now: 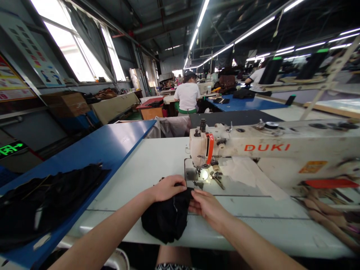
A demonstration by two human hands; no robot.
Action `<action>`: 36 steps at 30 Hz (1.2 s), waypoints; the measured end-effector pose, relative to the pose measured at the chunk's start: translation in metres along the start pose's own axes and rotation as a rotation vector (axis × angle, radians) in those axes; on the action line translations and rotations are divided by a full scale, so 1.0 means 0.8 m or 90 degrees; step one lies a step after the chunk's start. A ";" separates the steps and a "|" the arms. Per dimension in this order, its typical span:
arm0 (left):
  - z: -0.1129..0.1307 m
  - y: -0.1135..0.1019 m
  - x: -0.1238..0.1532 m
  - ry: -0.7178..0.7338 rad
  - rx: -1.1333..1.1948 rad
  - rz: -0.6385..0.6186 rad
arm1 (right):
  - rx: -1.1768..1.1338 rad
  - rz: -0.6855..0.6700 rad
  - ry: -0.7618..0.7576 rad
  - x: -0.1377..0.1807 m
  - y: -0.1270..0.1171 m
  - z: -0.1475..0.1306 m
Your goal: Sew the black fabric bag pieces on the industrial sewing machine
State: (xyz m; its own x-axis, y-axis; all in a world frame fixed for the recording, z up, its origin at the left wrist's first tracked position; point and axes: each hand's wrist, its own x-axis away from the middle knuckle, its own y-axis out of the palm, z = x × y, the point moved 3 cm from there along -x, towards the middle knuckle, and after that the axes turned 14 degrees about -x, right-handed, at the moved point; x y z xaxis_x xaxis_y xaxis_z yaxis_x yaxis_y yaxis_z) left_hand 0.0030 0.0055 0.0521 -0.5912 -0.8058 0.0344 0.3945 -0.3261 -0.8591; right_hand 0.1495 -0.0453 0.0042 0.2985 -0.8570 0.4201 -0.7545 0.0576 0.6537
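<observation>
A bunched piece of black fabric (pixel 165 217) lies at the front of the pale sewing table (pixel 126 183), partly hanging over its near edge. My left hand (pixel 170 187) is closed on its upper edge, thumb on top. At the right corner of that edge, my right hand (pixel 206 206) pinches the cloth between thumb and fingers. Both hands are just in front of the sewing machine (pixel 201 150), whose lamp lights the needle area. The fabric is apart from the needle. Its underside is hidden.
A blue table (pixel 120 135) on the left carries a heap of black cloth (pixel 56 198). White sheets (pixel 250 172) lie under the machine arm. A red-topped tray (pixel 332 183) is at the right. Ahead, a person in a white shirt (pixel 187 95) sits with their back to me.
</observation>
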 end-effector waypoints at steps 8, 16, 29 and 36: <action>-0.004 0.003 0.002 -0.023 0.050 0.007 | -0.114 -0.050 0.164 0.025 -0.035 -0.037; -0.010 0.006 -0.003 -0.022 0.055 0.011 | -0.278 -0.021 -0.066 0.069 -0.066 -0.051; 0.044 0.018 -0.008 0.105 -0.098 0.054 | -0.275 -0.058 -0.225 0.095 -0.075 -0.049; 0.052 0.019 -0.005 0.135 -0.152 0.073 | -0.380 -0.042 -0.200 0.094 -0.073 -0.045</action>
State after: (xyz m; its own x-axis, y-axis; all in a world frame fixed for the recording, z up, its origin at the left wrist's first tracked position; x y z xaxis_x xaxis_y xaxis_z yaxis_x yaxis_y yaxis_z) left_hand 0.0403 -0.0167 0.0599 -0.6956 -0.7017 -0.1542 0.3059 -0.0950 -0.9473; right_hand 0.2365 -0.0946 0.0201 0.0807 -0.9715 0.2229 -0.2620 0.1951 0.9451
